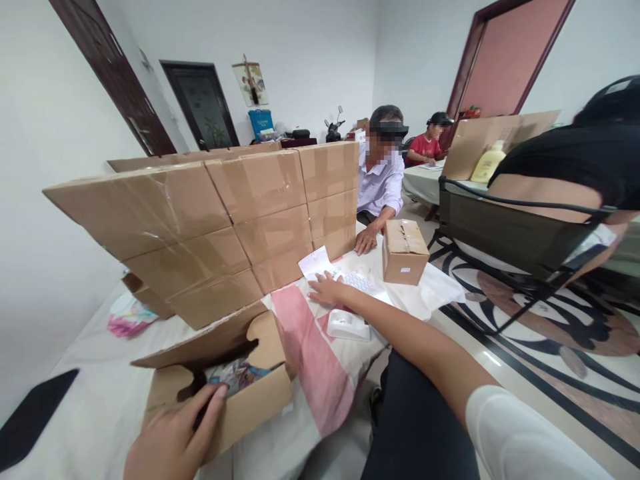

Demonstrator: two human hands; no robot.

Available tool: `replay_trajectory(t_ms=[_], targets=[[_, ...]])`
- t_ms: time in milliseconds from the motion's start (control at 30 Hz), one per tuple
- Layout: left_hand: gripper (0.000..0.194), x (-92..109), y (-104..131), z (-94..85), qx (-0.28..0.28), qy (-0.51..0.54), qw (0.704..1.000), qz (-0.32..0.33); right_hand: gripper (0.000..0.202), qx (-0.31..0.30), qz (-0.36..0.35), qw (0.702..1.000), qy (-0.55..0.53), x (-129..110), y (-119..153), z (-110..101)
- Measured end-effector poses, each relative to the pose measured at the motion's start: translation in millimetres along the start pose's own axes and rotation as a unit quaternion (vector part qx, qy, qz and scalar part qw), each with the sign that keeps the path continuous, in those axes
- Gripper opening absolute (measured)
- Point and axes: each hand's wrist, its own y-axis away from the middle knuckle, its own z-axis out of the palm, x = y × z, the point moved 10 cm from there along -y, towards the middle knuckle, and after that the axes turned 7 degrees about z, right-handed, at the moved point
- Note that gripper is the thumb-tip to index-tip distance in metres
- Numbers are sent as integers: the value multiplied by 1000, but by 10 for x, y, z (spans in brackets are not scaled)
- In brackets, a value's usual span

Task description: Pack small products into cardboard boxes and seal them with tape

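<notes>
At the lower left my left hand grips the near edge of an open cardboard box, its fingers bent over the rim. Small items in clear plastic bags lie inside, partly hidden by the flaps. My right hand reaches across with its fingers spread flat, resting at white papers, beside a sheet with rows of small bluish marks. A folded white paper sticks up just beyond its fingers. Closer to me than that hand sits a white rounded plastic object, whose kind I cannot tell.
A wall of stacked, taped cartons stands behind the open box. A closed small carton is at the right table edge. Across from me, a person's hand rests on the cloth. A dark flat object lies far left.
</notes>
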Motion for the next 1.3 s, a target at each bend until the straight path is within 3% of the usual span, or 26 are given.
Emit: replay_trajectory(t_ms=[200,367,567,967,1300], targets=[[42,198,34,-160,48,-17,999,-9,71,-6,-30,999,32,-162,31,52],[43,140,26,-137,47,-32,998,-14,69,-4,-39,999,36,-172,-2,77],[35,2,-48,-50,-1,-3,1000,-20,68,-13,-32,999,32,-124,-19,82],[39,254,5,-231,69,-37,997,-5,65,1,-40,999,31,-95,-108,122],[38,290,-1,-268,71,-41,997,-14,65,3,-52,998,30,-117,-96,112]])
